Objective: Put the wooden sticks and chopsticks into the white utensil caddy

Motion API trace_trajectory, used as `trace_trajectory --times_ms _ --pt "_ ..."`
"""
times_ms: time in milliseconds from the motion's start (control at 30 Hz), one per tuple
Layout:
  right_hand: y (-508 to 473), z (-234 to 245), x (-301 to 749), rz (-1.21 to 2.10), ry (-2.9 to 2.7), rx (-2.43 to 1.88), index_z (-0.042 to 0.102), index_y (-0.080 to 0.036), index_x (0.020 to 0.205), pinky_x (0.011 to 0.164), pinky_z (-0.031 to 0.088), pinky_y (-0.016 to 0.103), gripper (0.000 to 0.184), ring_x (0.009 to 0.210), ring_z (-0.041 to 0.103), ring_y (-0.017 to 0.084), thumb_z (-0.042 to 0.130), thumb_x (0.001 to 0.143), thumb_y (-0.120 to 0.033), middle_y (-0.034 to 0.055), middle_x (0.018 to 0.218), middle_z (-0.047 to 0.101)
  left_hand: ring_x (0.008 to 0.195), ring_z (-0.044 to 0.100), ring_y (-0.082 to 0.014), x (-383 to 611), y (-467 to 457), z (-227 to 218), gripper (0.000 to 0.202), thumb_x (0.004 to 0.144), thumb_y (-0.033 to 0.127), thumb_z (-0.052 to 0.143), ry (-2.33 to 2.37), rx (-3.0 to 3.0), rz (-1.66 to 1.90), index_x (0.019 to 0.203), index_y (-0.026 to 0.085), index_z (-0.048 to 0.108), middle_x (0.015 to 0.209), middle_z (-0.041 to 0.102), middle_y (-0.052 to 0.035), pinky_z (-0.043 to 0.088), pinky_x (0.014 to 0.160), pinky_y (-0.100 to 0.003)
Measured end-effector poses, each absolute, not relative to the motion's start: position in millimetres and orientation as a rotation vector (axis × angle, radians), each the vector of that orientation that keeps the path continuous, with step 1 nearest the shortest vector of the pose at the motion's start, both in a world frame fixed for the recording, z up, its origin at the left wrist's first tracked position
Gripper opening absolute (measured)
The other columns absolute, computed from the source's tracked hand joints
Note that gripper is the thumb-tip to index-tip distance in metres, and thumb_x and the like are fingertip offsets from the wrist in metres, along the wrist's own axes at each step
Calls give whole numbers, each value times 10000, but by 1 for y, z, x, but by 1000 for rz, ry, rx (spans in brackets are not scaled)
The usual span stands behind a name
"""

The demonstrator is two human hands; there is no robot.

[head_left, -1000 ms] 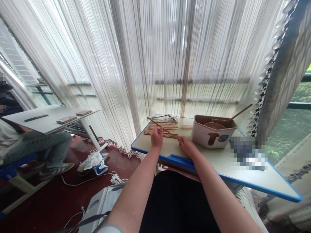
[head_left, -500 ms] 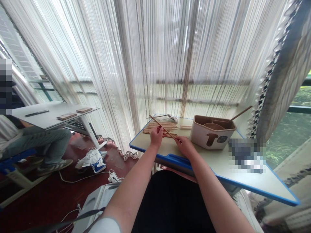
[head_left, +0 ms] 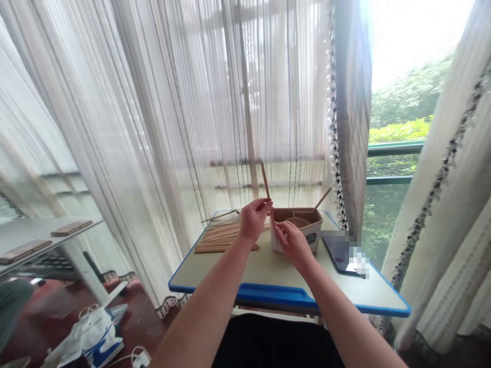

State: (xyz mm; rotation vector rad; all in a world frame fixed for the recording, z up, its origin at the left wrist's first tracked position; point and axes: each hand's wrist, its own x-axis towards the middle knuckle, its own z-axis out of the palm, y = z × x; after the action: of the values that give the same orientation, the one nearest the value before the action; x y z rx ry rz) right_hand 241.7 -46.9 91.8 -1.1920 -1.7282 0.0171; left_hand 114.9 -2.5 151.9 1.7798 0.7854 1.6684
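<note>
One stick (head_left: 266, 180) is up off the desk (head_left: 215, 271), pinched in both hands: left hand (head_left: 253, 221) closed on it partway along, right hand (head_left: 295, 242) fingertips closed round the low end, by the box (head_left: 315, 230). Loads of other sticks (head_left: 220, 237) lie loose on the desk, so I'd guess plenty left, can't tell how many are done. Its long axis is steep, top end pointing up and slightly left
</note>
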Motion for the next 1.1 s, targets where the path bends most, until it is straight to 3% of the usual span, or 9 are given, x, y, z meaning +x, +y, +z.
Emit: trace_trajectory --times_ms 233,467,667,967,1100 --pt "-23 146 306 -93 -1811 -1294 616 -206 854 672 398 253 196 735 544 143 440 863 -290 33 801 611 695 660 -143 172 25 194 268 780 399 604 643 1991 1635 923 190 692 766 710 -46 538 621 -264" --pt "-1 160 339 -165 -1649 -1428 615 -213 910 688 387 251 236 806 568 159 400 890 -309 55 901 648 766 661 -157 221 47 212 215 792 340 603 525 2124 1634 919 196 701 819 715 -42 531 709 -295" --pt "12 142 352 -254 -1553 -1651 627 -255 950 602 327 258 260 729 570 171 391 898 -351 43 843 664 713 639 -144 237 62 198 214 816 345 568 612 2250 1548 870 191 706 779 708 -34 505 685 -271" --pt "14 126 353 -160 -1598 -1659 649 -222 858 656 343 261 231 781 552 165 445 865 -331 59 861 622 659 624 -133 239 85 168 238 826 363 539 752 2292 1437 822 195 708 733 702 -21 471 634 -242" --pt "8 129 365 -107 -1270 -1562 619 -192 821 685 370 282 311 777 555 186 392 875 -398 68 825 632 639 621 -148 234 92 157 216 802 335 561 924 2381 1314 777 192 722 685 697 -31 455 625 -259"
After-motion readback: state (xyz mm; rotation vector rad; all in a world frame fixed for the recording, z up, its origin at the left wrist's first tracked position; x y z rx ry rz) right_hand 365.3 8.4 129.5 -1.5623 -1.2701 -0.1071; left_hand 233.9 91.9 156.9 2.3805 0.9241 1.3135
